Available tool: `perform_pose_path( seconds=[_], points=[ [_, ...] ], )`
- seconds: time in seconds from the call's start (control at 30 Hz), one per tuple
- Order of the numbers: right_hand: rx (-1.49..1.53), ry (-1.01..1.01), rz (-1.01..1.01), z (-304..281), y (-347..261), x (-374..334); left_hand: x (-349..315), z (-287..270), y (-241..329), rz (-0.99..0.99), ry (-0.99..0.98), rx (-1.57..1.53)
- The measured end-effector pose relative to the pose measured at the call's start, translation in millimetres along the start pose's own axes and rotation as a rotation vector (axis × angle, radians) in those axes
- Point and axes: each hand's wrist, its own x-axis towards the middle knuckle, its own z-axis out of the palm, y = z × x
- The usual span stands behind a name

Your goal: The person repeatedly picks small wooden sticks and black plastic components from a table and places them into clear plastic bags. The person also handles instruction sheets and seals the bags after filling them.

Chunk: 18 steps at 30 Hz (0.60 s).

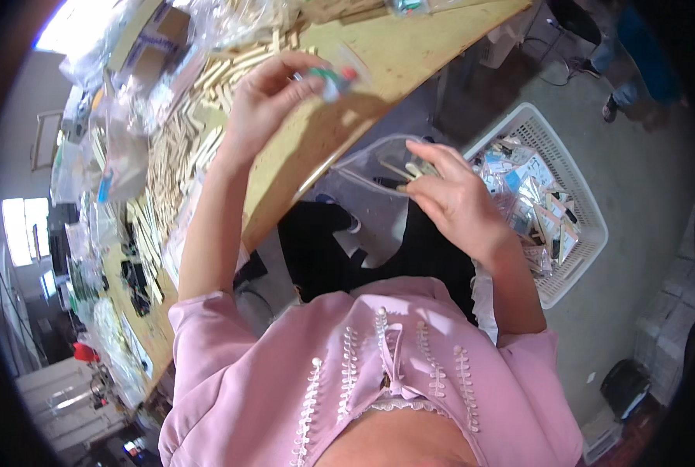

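Above the yellow table, my left hand [266, 101] pinches a small clear packet [332, 84] with green, blue and red bits in it; blur hides what they are. My right hand [460, 198] grips a clear plastic bag [363, 169] past the table's edge, fingers closed on its side. The bag's mouth gapes toward the table. A few pale sticks and something dark show inside it, near my fingers.
Many loose wooden sticks [178, 152] lie piled on the yellow table [304, 144], with plastic bags [122, 159] and a cardboard box [149, 47] beyond. At right, a white basket [588, 210] on the floor holds several filled packets [530, 183]. Another person [647, 58] is at the far right.
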Motion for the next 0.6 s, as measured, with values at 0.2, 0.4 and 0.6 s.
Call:
perform_pose_path(
  seconds=[0.2,0.4,0.6],
  points=[
    [-0.025,-0.051,-0.138,14,-31,16,-107,41,39,0.005,0.076,0.309],
    [0.128,-0.114,-0.133,29,-57,13,-190,37,0,-0.101,0.231,0.099],
    [0.28,-0.175,0.013,42,-74,8,-223,54,11,0.088,0.498,0.174]
  ],
)
